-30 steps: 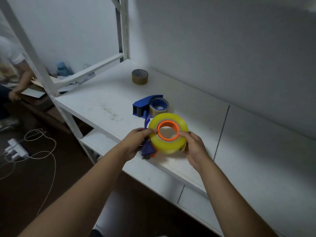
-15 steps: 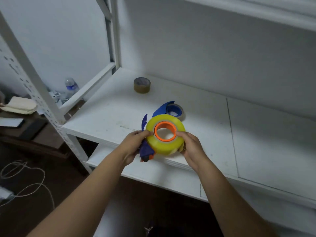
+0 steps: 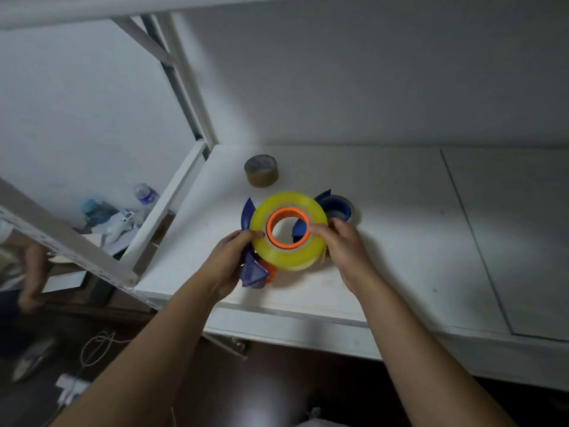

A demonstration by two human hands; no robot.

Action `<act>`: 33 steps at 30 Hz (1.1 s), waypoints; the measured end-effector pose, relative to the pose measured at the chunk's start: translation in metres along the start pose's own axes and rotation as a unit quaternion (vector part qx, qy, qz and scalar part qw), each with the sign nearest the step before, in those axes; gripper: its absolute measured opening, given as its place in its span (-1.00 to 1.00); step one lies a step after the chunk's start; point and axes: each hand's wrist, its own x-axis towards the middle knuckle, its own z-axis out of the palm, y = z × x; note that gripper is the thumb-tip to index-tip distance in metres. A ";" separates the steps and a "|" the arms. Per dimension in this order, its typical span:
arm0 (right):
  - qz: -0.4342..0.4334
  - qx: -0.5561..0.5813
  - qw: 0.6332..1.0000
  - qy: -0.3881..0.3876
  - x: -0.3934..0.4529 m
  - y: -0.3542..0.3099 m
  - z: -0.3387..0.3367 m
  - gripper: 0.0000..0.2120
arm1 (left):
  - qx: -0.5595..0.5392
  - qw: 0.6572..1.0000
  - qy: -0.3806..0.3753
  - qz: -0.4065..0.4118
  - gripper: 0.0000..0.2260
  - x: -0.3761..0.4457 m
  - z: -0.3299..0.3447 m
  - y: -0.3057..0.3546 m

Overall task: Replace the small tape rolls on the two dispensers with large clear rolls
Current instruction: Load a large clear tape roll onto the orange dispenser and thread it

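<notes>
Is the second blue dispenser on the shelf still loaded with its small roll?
Loaded: the second dispenser, behind the large yellow roll, has a small roll around its blue hub.

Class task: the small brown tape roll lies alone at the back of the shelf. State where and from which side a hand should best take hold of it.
Probably grip the small brown tape roll across its curved outer wall, coming from above. It lies flat on the shelf, hole upward, with open space around it, so fingers could close on opposite sides.

dim, bluish | bright patch mid-shelf (image 3: 385, 186) | soft blur | wide-angle edge bending
</notes>
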 end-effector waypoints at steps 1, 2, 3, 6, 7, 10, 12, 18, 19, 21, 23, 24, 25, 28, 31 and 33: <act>-0.009 -0.003 1.000 0.002 0.005 -0.006 0.001 -0.62 | 0.003 1.000 -0.004 0.003 -0.52 0.004 0.000 0.007; -0.016 -0.005 1.000 0.004 0.009 -0.011 0.001 -0.60 | 0.003 1.000 -0.010 0.003 -0.46 0.007 0.000 0.012; -0.024 -0.003 1.000 0.004 0.012 -0.015 0.001 -0.62 | 0.002 1.000 -0.016 0.002 -0.42 0.010 0.001 0.016; -0.032 0.002 0.999 0.012 0.016 -0.016 -0.001 -0.78 | 0.018 0.999 -0.032 -0.006 -0.35 0.018 0.000 0.021; -0.026 0.000 0.999 0.018 0.015 -0.014 0.000 -0.79 | 0.021 0.999 -0.042 -0.008 -0.34 0.021 -0.002 0.021; -0.010 0.002 0.999 0.039 0.011 -0.006 0.009 -0.76 | 0.026 0.997 -0.064 -0.015 -0.32 0.030 -0.012 0.019; -0.004 0.000 0.999 0.052 0.007 -0.003 0.019 -0.74 | 0.025 0.996 -0.082 -0.017 -0.34 0.035 -0.023 0.018; 0.012 -0.016 0.995 0.099 0.001 0.007 0.076 -0.74 | 0.024 0.994 -0.104 -0.027 -0.60 0.037 -0.073 0.022; 0.022 -0.017 0.994 0.104 0.000 0.009 0.087 -0.75 | 0.028 0.993 -0.106 -0.034 -0.66 0.037 -0.083 0.024; 0.042 -0.019 0.993 0.106 -0.001 0.015 0.103 -0.77 | 0.035 0.992 -0.112 -0.045 -0.72 0.037 -0.099 0.025; 0.063 -0.025 0.992 0.106 0.000 0.023 0.123 -0.73 | 0.038 0.991 -0.116 -0.050 -0.76 0.037 -0.119 0.027; 0.076 -0.029 0.991 0.106 0.000 0.026 0.131 -0.72 | 0.042 0.992 -0.112 -0.050 -0.78 0.038 -0.127 0.028; 0.090 -0.033 0.990 0.105 -0.001 0.028 0.139 -0.72 | 0.048 0.992 -0.106 -0.050 -0.78 0.038 -0.135 0.028; 0.123 -0.022 0.987 0.100 -0.004 0.029 0.153 -0.78 | 0.079 0.991 -0.096 -0.050 -0.75 0.041 -0.150 0.027; 0.150 -0.035 0.982 0.108 -0.002 0.032 0.156 -0.73 | 0.096 0.990 -0.089 -0.049 -0.77 0.042 -0.156 0.025; 0.161 -0.080 0.976 0.125 0.001 0.033 0.156 -0.69 | 0.098 0.991 -0.071 -0.048 -0.77 0.043 -0.157 0.023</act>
